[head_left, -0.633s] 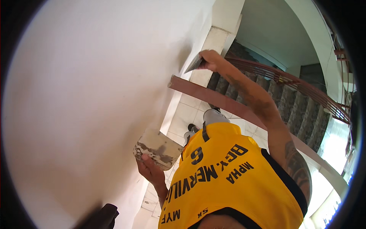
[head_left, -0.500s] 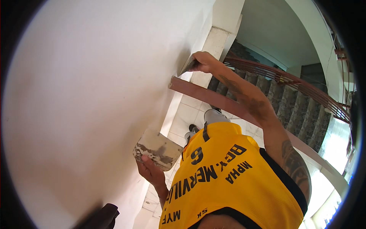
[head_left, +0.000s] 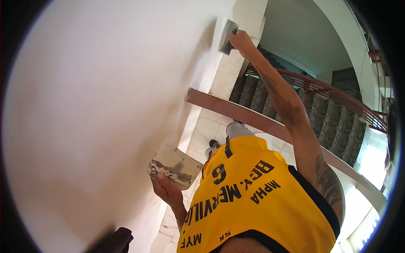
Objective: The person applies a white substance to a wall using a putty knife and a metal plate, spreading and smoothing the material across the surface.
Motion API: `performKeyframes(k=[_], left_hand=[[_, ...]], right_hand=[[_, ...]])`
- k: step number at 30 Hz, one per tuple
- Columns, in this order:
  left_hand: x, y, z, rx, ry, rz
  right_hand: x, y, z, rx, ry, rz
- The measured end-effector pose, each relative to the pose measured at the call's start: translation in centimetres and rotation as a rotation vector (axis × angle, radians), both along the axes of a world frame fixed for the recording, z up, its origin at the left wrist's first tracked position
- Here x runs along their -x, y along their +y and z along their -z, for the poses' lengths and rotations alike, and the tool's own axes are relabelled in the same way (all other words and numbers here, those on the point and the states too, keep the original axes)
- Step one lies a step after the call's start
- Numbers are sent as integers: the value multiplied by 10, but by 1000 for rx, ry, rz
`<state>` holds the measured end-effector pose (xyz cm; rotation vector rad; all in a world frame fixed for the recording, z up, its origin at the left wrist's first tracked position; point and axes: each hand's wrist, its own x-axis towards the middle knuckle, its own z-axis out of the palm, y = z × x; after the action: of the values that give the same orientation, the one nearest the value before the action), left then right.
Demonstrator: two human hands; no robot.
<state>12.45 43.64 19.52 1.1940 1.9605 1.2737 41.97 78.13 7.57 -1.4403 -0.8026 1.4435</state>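
The right hand (head_left: 241, 41) is closed around the handle of a flat trowel (head_left: 228, 36) and holds its blade against the white wall (head_left: 105, 105), far up at the top of the view, with the arm stretched out full. The left hand (head_left: 168, 190) is low and near the body, fingers gripping the underside of a board (head_left: 175, 166) that carries smears of grey and white plaster along its near edge.

The wall looks smooth and evenly white over nearly all of its visible face, so most of this stretch seems already coated; what remains appears to be the strip by the far corner where the blade now sits. The board holds only a thin remnant of plaster.

The trowel's long axis runs roughly along the wall's edge, up and slightly right in the picture, its blade lying flat to the surface. Behind, to the right, a curved staircase (head_left: 329, 114) with a reddish handrail (head_left: 261, 120) descends.
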Motion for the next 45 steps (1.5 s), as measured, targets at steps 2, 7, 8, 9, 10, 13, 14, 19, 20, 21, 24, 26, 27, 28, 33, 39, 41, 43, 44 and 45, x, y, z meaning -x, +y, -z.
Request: performKeyframes(k=[2,7,8,9,10,13,14,19,20,21,24,26,27,28,33,39,41,43,44,45], left_hand=[[-1,1,-1,2,34,6],[-1,1,-7,46,19,-8],[-3,2,-8,48,20,-8],[-7,4,-9,11,11,-33],[-9,5,-9,-26,2,-63],[-6,3,-4,-50,-29,-47],[-5,3,-4,-51,-36,-46],[-4,10,-1,-36,-51,8],[-4,12,-1,-38,-54,12],[-4,13,0,-43,-63,23],[-3,17,1,-54,-70,58],[-1,16,7,-57,-69,84],[-2,19,7,-43,-97,115],[0,18,9,-28,-98,111],[5,18,9,-23,-41,100],[4,10,7,39,-16,44],[-1,10,2,50,-22,23],[-9,14,-6,37,16,-17],[-9,12,-8,41,21,-23],[-7,9,-8,60,3,-34]], right_hand=[[-12,13,16,-173,-777,2],[-2,43,46,-557,-866,103],[4,48,53,-602,-882,120],[11,51,61,-646,-898,139],[21,48,67,-648,-896,134],[50,13,71,-795,-898,196],[57,-3,70,-789,-894,167],[97,-70,37,-709,-752,22],[105,-79,27,-660,-718,-15],[113,-86,16,-582,-699,-57],[127,-98,-22,-439,-608,-122],[135,-108,-47,-407,-571,-160],[126,-114,-64,-369,-551,-180],[127,-117,-73,-373,-543,-178],[109,-128,-100,-383,-437,-366],[31,-66,-30,-281,-597,-48],[2,-33,5,-274,-692,94],[-18,-7,38,-305,-761,187],[-22,3,43,-297,-772,185],[-25,9,50,-288,-783,185]])
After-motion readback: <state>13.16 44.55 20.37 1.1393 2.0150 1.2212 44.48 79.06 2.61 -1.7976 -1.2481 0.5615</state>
